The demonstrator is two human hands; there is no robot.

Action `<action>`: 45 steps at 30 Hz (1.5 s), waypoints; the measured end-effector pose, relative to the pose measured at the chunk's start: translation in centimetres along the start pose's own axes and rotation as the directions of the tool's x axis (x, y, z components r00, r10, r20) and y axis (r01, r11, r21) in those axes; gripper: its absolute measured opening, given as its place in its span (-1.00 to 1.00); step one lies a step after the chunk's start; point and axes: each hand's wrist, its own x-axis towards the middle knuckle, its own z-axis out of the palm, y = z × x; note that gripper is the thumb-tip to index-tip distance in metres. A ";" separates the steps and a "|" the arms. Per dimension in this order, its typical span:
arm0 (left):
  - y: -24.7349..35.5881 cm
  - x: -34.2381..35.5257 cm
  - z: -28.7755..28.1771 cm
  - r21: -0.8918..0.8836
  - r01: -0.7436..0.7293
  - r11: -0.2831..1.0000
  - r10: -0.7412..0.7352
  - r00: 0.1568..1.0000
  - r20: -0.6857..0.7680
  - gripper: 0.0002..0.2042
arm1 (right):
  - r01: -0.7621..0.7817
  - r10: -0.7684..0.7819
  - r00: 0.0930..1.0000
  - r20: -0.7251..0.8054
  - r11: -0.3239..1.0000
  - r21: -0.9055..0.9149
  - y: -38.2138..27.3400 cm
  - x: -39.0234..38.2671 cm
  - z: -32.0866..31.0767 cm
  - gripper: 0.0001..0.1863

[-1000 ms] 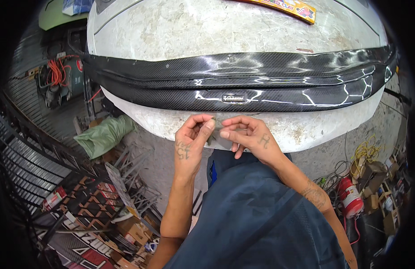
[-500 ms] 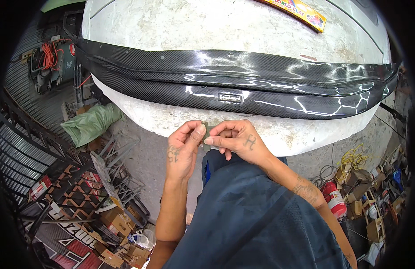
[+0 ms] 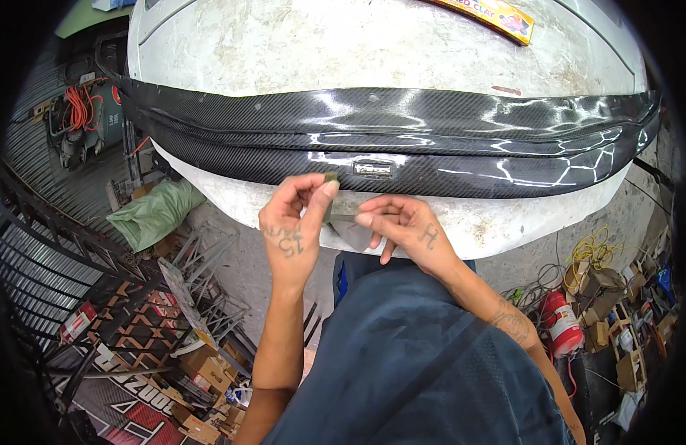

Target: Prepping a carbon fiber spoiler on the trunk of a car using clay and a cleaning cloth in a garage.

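In front of my body, my left hand (image 3: 292, 226) pinches a small flat olive-green strip (image 3: 331, 177) between thumb and fingers. My right hand (image 3: 411, 231) is closed at the thumb and forefinger on a thin greyish piece (image 3: 343, 218) stretching from the strip; whether it is a film or part of the strip, I cannot tell. Just beyond both hands lies a long glossy black carbon-fibre car part (image 3: 232, 148) with a small badge (image 3: 373, 169) at its middle. It rests on a scuffed white panel (image 3: 232, 55).
A yellow clay box (image 3: 498, 18) lies at the panel's far side. To the left are a compressor with an orange hose (image 3: 80, 110), a green sack (image 3: 156, 215) and metal frames (image 3: 202, 259). A red fire extinguisher (image 3: 562, 326) and yellow cord (image 3: 593, 248) are at right.
My hands have moved apart, the left one up and slightly left. The thin greyish piece now shows stretched between them.
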 end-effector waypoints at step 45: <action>2.2 3.0 3.0 0.313 -0.001 0.950 -0.007 1.000 0.024 -0.79 | 0.087 0.001 0.973 -0.232 0.926 0.368 0.0 2.5 1.7 -0.63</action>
